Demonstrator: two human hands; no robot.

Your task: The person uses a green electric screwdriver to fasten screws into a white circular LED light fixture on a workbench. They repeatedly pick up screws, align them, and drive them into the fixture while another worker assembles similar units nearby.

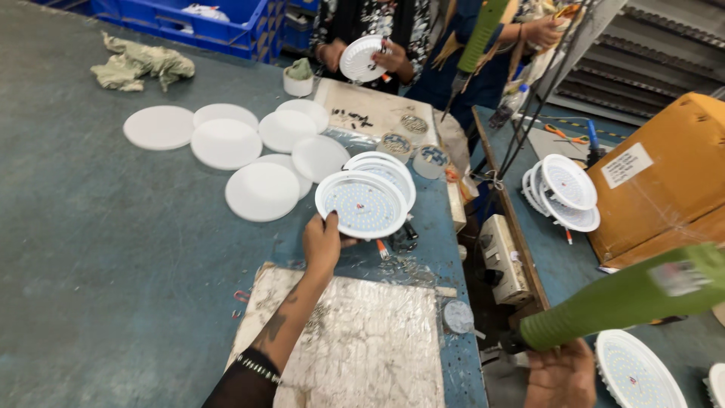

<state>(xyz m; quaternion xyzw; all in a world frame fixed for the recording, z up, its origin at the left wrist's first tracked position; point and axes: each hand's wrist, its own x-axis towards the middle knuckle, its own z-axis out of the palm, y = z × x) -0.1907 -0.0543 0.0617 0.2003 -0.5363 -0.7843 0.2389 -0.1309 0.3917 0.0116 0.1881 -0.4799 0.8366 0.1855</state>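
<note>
Nearest the camera, the right hand [560, 374] sits at the bottom edge, fingers curled up under the tip of a green electric screwdriver [627, 298] that hangs slanting above it; whether it actually grips the tool cannot be told. Just right of that hand lies a round LED downlight panel [638, 374], face up.

Ahead and to the left, the left hand [322, 243] is closed on the rim of the top LED downlight [361, 204] of a short stack, thumb over the edge, the lamp tilted slightly up. It looks like the pick-up step: one lamp being taken to the worn work board [362, 340] that lies directly below that forearm. The next move seems to call for a short draw back toward the body and a level set-down on the board.

Left of the hand the blue-grey table [98, 264] offers wide room. Beyond it lie white diffuser discs [226, 143]; to its right the table edge and a socket box [502, 257] crowd close. Farther off, other people's hands hold another lamp [362, 58].
</note>
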